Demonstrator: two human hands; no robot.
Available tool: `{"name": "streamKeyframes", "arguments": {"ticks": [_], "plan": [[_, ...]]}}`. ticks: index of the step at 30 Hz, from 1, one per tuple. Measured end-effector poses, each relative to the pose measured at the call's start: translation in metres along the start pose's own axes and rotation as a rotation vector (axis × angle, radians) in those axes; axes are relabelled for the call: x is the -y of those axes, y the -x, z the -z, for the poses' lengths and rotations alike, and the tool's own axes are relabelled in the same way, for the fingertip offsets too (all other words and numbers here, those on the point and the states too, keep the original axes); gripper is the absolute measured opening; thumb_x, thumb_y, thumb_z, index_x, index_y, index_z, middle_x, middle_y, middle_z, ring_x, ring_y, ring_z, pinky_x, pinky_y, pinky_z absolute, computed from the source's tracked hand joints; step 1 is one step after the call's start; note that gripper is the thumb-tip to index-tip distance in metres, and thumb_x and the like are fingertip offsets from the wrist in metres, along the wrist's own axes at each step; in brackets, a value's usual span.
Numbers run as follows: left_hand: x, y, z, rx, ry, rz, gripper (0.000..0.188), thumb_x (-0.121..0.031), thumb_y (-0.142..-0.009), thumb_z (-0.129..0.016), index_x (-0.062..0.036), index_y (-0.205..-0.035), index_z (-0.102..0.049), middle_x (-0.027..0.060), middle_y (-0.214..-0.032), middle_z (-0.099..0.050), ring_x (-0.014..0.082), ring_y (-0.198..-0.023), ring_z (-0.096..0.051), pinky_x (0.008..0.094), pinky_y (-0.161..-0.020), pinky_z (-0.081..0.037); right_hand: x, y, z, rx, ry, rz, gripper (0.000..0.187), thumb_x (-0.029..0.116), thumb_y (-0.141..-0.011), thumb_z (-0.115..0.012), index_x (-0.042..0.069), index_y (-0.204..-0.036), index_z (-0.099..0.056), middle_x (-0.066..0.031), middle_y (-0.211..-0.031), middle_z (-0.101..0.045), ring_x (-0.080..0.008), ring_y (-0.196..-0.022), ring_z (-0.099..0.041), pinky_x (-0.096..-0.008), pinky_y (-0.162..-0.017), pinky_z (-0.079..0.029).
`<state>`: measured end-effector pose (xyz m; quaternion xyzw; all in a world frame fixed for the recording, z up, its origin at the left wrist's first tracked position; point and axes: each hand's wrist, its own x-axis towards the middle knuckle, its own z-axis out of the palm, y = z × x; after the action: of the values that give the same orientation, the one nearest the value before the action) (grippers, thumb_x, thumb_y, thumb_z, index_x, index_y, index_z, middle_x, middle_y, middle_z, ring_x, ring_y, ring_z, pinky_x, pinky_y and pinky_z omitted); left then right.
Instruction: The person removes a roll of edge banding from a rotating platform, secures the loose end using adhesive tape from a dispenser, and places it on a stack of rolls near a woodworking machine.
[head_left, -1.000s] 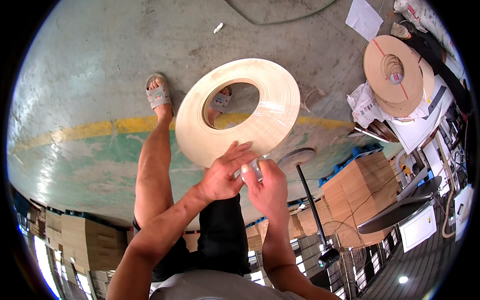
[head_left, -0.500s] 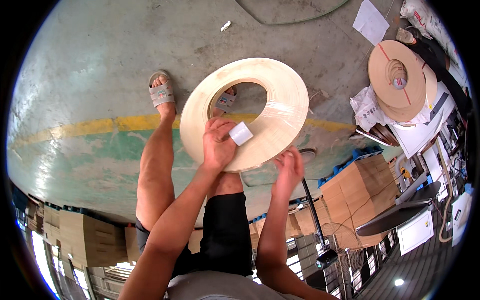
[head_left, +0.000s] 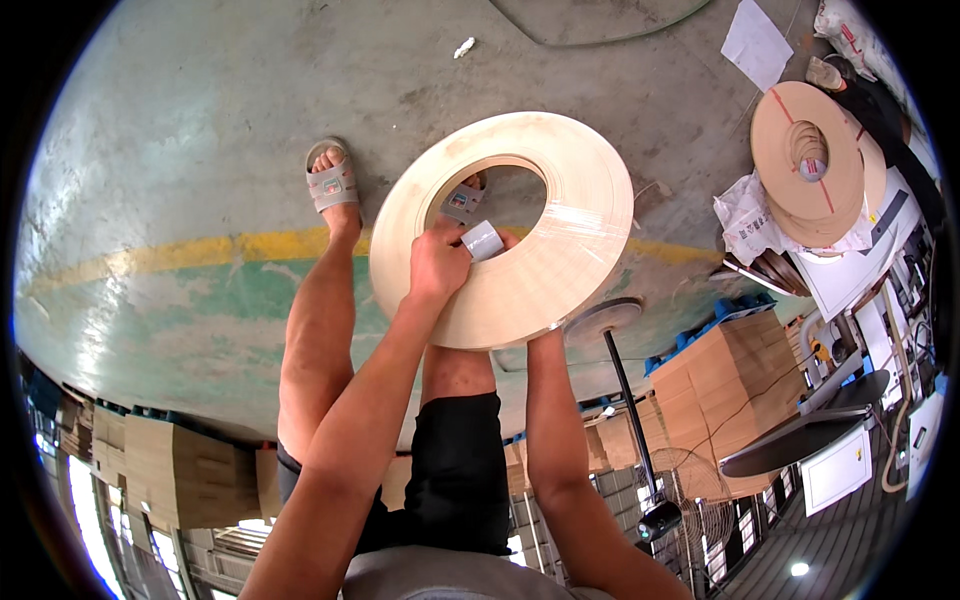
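A large flat coil of pale beige strip [head_left: 520, 300] stands tilted in front of my right leg, with clear tape across its right side. My left hand [head_left: 438, 264] is closed at the lower left rim of the coil's hole, gripping a small roll of tape [head_left: 483, 241], whitish grey, over the opening. My right forearm reaches up behind the coil's lower edge. Of my right hand [head_left: 510, 239] only a bit of finger shows through the hole, beside the tape roll; the rest is hidden behind the coil.
Several brown coils [head_left: 810, 160] are stacked at the right, by a white bag [head_left: 748, 218]. Stacked cartons [head_left: 725, 400] and a black pole [head_left: 630, 410] on a round base stand at the lower right. More cartons [head_left: 185, 470] are at the lower left. A paper sheet [head_left: 757, 45] lies on the floor.
My right hand has gone from the coil's lower right edge to behind it, fingers now showing in the hole. My left hand has shifted the tape roll up toward the hole.
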<state>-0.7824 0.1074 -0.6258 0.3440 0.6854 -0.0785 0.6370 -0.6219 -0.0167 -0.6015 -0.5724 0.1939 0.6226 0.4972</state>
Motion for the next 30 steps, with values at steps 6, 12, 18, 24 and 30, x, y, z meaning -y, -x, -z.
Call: {"name": "streamKeyframes", "arguments": {"ticks": [6,12,18,24,30], "plan": [[-0.006,-0.004,0.001,0.054,-0.112,-0.050,0.018,-0.006,-0.073,-0.063,-0.0076,-0.086,-0.076,0.0176,-0.098,-0.069,0.0367,-0.090,-0.067,0.0419,-0.081,-0.054,0.006,0.006,0.007,-0.002,0.187,0.028,0.049,0.023,-0.098,-0.059,0.002,-0.140,-0.045,-0.0120,-0.137,-0.055,-0.0233,-0.123,-0.053,-0.0383,-0.103,-0.045],[0.000,-0.009,0.003,0.105,-0.071,-0.097,0.016,-0.005,-0.073,-0.063,-0.0052,-0.085,-0.074,0.0155,-0.097,-0.069,0.0348,-0.089,-0.067,0.0405,-0.080,-0.054,-0.004,0.015,-0.001,0.003,0.456,0.017,0.051,0.025,-0.098,-0.058,0.003,-0.142,-0.043,-0.0126,-0.139,-0.053,-0.0237,-0.125,-0.052,-0.0385,-0.104,-0.044],[0.010,0.000,0.009,0.074,0.232,-0.039,0.026,-0.007,-0.078,-0.061,-0.0047,-0.103,-0.071,0.0135,-0.099,-0.071,0.0271,-0.088,-0.069,0.0342,-0.082,-0.054,-0.012,0.046,-0.025,-0.124,1.087,0.074,0.049,0.022,-0.095,-0.062,0.002,-0.138,-0.048,-0.0142,-0.136,-0.055,-0.0237,-0.122,-0.054,-0.0382,-0.104,-0.044],[-0.020,0.066,0.017,0.134,0.599,-0.152,0.027,0.003,-0.075,-0.059,-0.0015,-0.101,-0.068,0.0128,-0.112,-0.066,0.0270,-0.111,-0.062,0.0332,-0.098,-0.046,0.026,0.074,-0.072,-0.112,1.067,0.037,0.042,0.010,-0.088,-0.068,0.000,-0.127,-0.057,-0.0101,-0.121,-0.063,-0.0179,-0.110,-0.059,-0.0329,-0.095,-0.048],[-0.028,0.092,0.032,0.225,0.438,-0.413,0.030,0.008,-0.071,-0.060,0.0016,-0.100,-0.066,0.0146,-0.116,-0.064,0.0326,-0.120,-0.056,0.0392,-0.102,-0.045,0.048,0.116,-0.086,-0.120,0.891,-0.101,0.011,-0.002,-0.085,-0.066,-0.004,-0.094,-0.061,-0.0033,-0.102,-0.062,-0.0061,-0.087,-0.053,-0.0216,-0.072,-0.045]]}}
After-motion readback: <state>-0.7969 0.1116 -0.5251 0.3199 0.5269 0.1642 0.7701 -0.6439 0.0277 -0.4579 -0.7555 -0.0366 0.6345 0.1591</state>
